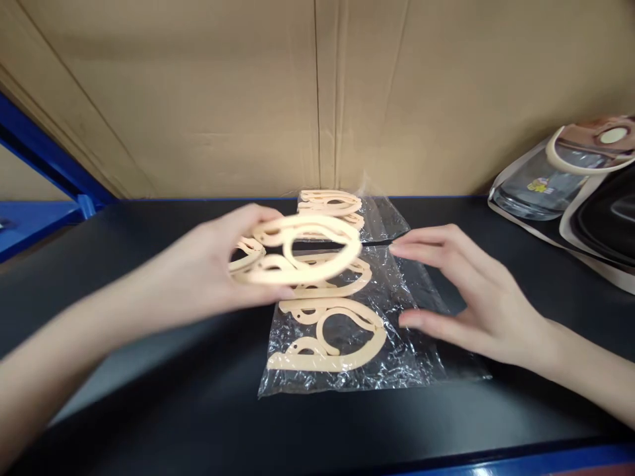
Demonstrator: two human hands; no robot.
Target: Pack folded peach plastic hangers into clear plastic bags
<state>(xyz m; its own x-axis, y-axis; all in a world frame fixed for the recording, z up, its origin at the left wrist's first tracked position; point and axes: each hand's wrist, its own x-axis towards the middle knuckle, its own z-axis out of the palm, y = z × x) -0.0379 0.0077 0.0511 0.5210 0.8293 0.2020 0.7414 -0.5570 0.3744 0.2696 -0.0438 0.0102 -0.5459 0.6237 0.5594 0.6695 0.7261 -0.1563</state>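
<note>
My left hand (233, 258) grips a beige folding hanger (342, 264), folded into a loop and slightly blurred, between thumb and fingers. It is held above a clear plastic bag (411, 350) lying flat on the black surface. Through the bag's film show folded hangers of the same kind, the nearest a hanger (367, 357) with its hook curled inside. The held hanger partly covers another one behind. My right hand (476, 297) hovers over the bag's right side, thumb and fingers apart, holding nothing.
Behind lies a second clear bag (384, 215) with stacked beige hangers (332, 198). A clear bottle (540, 182) with a strap and a black item (608, 215) are at the right. Cardboard (223, 99) walls the back; a blue metal frame (44, 158) stands at left.
</note>
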